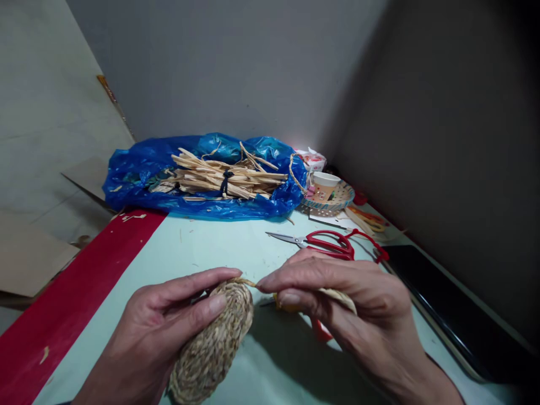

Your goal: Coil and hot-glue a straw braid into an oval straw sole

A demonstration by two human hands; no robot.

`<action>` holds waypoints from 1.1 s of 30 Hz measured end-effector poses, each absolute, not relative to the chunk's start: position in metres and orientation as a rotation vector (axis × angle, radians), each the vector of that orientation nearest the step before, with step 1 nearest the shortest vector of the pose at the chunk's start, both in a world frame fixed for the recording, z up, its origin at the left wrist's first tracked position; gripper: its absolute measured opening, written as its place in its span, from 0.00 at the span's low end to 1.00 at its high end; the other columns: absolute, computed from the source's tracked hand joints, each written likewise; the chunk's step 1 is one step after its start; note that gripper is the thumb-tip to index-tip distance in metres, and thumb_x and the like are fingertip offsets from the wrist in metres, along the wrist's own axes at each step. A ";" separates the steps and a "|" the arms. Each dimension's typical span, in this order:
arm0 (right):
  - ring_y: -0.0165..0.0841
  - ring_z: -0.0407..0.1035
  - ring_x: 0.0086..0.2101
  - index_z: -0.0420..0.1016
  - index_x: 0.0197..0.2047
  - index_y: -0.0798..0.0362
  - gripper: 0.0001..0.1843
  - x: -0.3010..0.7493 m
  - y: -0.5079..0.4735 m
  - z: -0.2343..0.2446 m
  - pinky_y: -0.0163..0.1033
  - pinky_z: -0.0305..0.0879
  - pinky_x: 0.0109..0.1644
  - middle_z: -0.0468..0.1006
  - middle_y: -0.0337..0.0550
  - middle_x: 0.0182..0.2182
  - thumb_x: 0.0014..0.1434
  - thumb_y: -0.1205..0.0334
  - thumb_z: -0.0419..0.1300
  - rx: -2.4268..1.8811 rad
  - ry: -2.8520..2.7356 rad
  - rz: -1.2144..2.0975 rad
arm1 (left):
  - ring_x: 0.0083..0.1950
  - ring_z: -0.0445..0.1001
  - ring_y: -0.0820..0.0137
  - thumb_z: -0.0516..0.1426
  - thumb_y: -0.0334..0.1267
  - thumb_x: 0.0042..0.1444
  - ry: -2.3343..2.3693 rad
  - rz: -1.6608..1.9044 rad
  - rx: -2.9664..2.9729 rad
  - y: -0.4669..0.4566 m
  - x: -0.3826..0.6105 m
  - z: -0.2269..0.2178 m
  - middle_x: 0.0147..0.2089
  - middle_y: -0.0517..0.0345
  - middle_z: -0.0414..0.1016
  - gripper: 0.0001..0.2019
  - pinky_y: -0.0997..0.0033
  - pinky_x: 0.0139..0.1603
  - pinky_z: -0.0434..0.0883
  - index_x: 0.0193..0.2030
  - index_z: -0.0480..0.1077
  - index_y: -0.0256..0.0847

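My left hand [164, 326] grips a round woven straw disc [215, 343], thumb and fingers pinched over its top edge. A braided straw cord [341, 297] runs from the disc's rim to the right. My right hand [337, 298] is closed on that cord close to the disc, with something yellow partly hidden under its fingers. Both hands are held just above the pale green table [219, 247].
Red-handled scissors [324, 243] lie just behind my right hand. A blue plastic bag [139, 174] with a tied bundle of straw strips [223, 177] sits at the back. A paper cup [324, 185] stands on a small woven tray [342, 198]. A dark phone [434, 304] lies right; red strip [71, 304] left.
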State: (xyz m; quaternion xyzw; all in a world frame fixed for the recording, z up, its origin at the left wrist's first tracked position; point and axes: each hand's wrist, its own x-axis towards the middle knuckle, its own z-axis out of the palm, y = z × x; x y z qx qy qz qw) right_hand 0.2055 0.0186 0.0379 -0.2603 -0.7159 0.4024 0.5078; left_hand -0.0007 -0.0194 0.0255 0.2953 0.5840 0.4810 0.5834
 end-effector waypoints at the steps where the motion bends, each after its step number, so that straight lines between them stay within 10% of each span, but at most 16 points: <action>1: 0.31 0.77 0.31 0.86 0.41 0.54 0.06 0.205 0.018 0.038 0.32 0.76 0.39 0.86 0.42 0.31 0.61 0.71 0.68 -0.619 -1.733 0.952 | 0.38 0.84 0.62 0.75 0.44 0.36 1.359 1.129 0.678 -0.019 -0.001 0.026 0.36 0.56 0.88 0.17 0.78 0.37 0.79 0.36 0.86 0.48; 33: 0.36 0.79 0.36 0.83 0.51 0.50 0.22 0.202 0.014 0.022 0.40 0.78 0.40 0.87 0.45 0.38 0.57 0.81 0.65 -0.458 -1.786 0.802 | 0.38 0.84 0.59 0.76 0.39 0.37 1.278 1.135 0.585 -0.017 0.001 0.033 0.34 0.54 0.87 0.17 0.72 0.38 0.80 0.36 0.85 0.45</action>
